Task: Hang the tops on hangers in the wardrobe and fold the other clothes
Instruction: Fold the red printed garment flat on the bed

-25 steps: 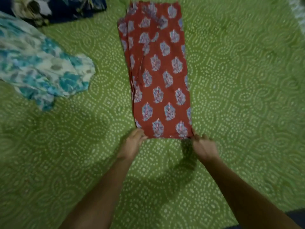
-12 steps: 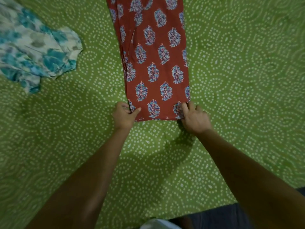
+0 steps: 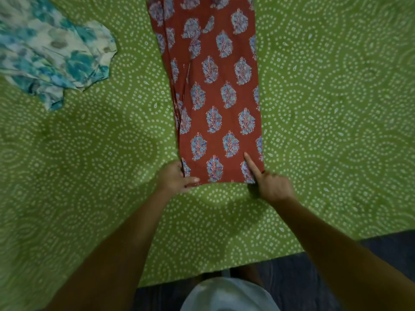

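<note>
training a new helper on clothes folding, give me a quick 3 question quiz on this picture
1. True or false: the red printed cloth lies bunched in a heap on the green bedsheet.
2. Which hand has a straight finger lying on top of the red cloth?
A. left hand
B. right hand
C. neither
3. Fill in: the blue and white floral garment lies to the ____ of the red cloth, apart from it.

Key
1. False: it lies flat in a long narrow strip, with both hands at its near end.
2. B
3. left
</note>
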The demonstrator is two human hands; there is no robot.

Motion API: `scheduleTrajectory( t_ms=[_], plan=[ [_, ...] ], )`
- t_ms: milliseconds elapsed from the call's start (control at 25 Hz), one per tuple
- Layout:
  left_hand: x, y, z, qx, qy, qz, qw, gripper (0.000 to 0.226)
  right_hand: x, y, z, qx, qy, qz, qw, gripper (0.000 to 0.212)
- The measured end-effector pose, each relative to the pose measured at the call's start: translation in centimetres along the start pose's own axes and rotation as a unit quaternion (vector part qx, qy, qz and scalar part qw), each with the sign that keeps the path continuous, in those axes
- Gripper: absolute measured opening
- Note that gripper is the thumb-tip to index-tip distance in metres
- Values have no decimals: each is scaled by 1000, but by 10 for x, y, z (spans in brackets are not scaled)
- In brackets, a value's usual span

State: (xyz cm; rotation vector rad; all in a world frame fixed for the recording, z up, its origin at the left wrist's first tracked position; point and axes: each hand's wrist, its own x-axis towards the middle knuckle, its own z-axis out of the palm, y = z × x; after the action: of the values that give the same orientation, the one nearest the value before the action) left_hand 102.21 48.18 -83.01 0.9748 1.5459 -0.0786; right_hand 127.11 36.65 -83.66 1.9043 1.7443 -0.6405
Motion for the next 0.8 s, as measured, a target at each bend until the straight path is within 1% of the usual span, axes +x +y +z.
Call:
scheduleTrajectory(
  t_ms=[80, 160, 200, 240, 280, 320, 360, 400, 440, 480, 520, 560, 600, 640, 680, 720, 800],
  plan=[
    [-23, -39, 13, 64, 6, 3, 998, 38, -33, -7, 19, 2, -37, -18, 999, 90],
    [-44, -71, 22, 137, -7, -14, 990, 43, -66, -14, 43, 15, -46, -43, 998, 89],
    [-56, -83, 27, 171, -15, -22, 985, 47, -80, -17, 49, 32, -69, -57, 995, 90],
    [-64, -96, 32, 178, -18, -33, 983, 55, -91, -20, 53, 38, -89, -63, 993, 90],
    [-71, -106, 36, 166, -30, -41, 985, 65, -97, -22, 62, 39, -81, -64, 994, 89],
    [-78, -108, 41, 163, -28, -48, 985, 72, -101, -22, 75, 35, -55, -65, 996, 89],
    [-82, -105, 43, 185, 4, -54, 981, 77, -102, -23, 73, 33, -43, -75, 996, 87],
    [-84, -97, 46, 243, 79, -56, 965, 79, -99, -24, 64, 41, -11, -93, 995, 80],
    [-80, -85, 46, 305, 172, -38, 936, 79, -90, -25, 50, 54, 27, -104, 993, 73],
    [-78, -64, 45, 343, 250, 4, 906, 76, -76, -25, 32, 57, 54, -104, 991, 67],
    [-73, -39, 45, 357, 301, 80, 881, 68, -59, -27, 10, 58, 83, -92, 991, 63],
    [-65, -14, 46, 360, 282, 155, 876, 59, -39, -29, -13, 67, 125, -65, 988, 59],
    [-51, 7, 49, 382, 231, 222, 867, 51, -17, -31, -34, 90, 151, -33, 984, 54],
    [-32, 27, 52, 410, 181, 270, 852, 50, 7, -31, -49, 123, 149, -4, 981, 46],
    [-10, 44, 54, 447, 145, 293, 832, 52, 33, -31, -64, 162, 144, 18, 976, 39],
    [14, 61, 55, 473, 125, 297, 820, 56, 59, -31, -74, 202, 148, 34, 968, 34],
    [57, 92, 50, 496, 108, 276, 816, 62, 109, -34, -96, 268, 150, 64, 950, 31]
  ],
)
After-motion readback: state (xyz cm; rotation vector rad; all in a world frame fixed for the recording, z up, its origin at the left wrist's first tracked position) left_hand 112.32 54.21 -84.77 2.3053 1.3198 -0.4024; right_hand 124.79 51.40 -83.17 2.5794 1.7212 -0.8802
